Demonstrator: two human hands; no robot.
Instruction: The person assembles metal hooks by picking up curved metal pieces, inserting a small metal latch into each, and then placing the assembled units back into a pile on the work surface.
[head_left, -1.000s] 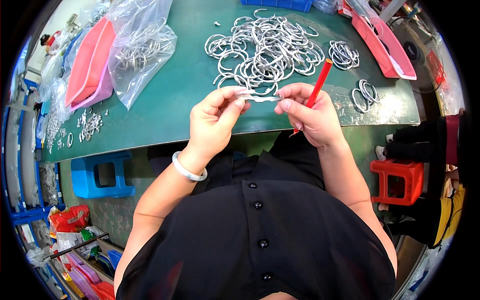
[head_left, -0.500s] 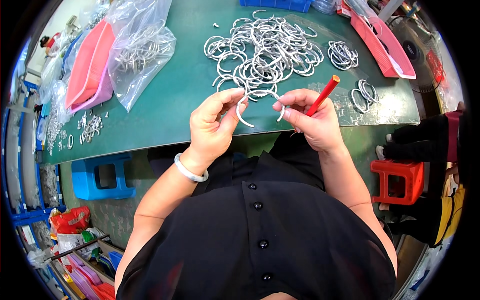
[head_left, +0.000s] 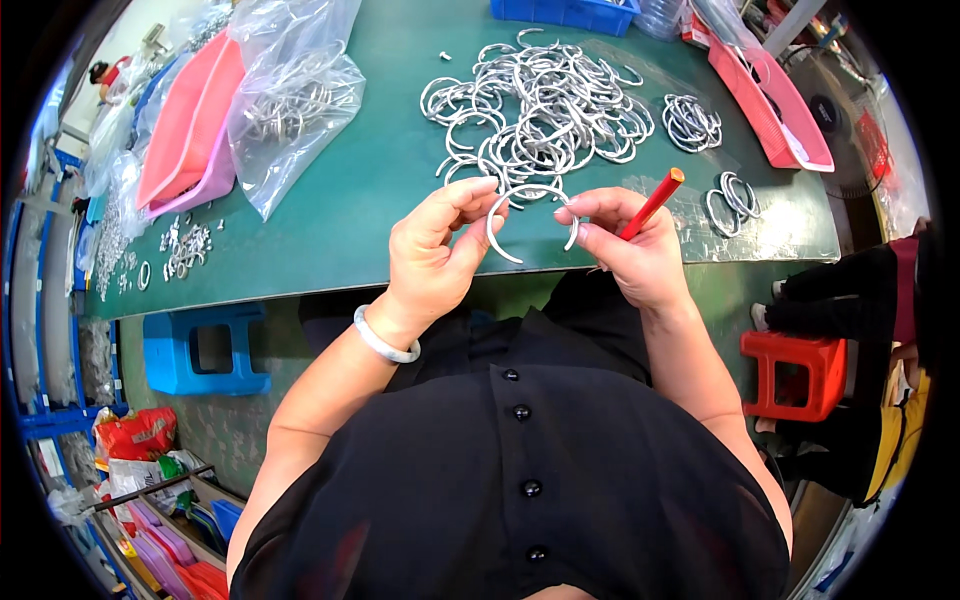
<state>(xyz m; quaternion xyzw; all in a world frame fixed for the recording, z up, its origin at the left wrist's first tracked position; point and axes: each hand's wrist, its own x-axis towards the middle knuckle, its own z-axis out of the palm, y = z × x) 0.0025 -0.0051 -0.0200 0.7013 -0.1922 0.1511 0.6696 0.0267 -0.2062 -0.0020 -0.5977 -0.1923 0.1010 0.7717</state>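
A silver open-ended bangle [head_left: 538, 188] is held up between my hands in front of the table's near edge, its gap facing me. The thumb and fingers of my left hand [head_left: 435, 245] are at its left side, closed lightly on it. My right hand [head_left: 640, 245] pinches the other side near the end. A red pencil-like stick [head_left: 655, 203] also rests in that hand, pointing up and away from its thumb and index finger. Just beyond lies a large heap of similar silver bangles [head_left: 560, 105]. A pale bangle [head_left: 380, 338] sits on my left wrist.
A smaller bangle cluster [head_left: 691, 123] and a few loose bangles [head_left: 733, 204] lie rightward on the green table [head_left: 330, 230]. Pink baskets [head_left: 190, 125], a clear bag [head_left: 295, 110] and small metal parts [head_left: 186, 247] occupy the left. Blue [head_left: 205, 350] and red stools [head_left: 795, 375] stand below.
The view has shifted slightly, so the table things appear a little lower and to the right. Both hands still hold the bangle, which is slightly turned; the left fingers look a bit looser.
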